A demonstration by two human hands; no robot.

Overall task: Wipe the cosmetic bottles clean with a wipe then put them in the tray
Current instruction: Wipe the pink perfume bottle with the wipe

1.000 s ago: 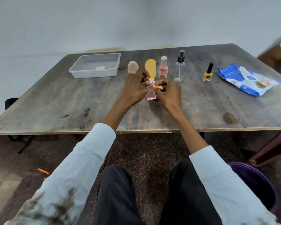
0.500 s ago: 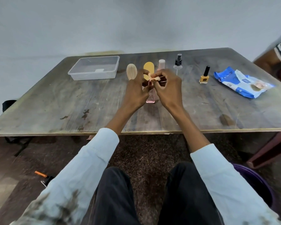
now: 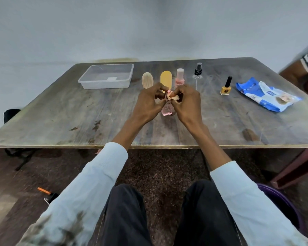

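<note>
- Pink bottle has dropped a bit lower than half a second ago, left hand pinching it.
- Right hand fingers pinch the wipe at its neck.
- Tray holds nothing yet, so wiping's early.

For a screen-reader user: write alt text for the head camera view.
Two hands hold a small pink bottle over a worn wooden table: the left hand grips it, the right hand rubs a small wipe near its top. Behind stand four more bottles and a clear spray bottle, with an empty clear tray far left and a blue wipes pack right.
</note>
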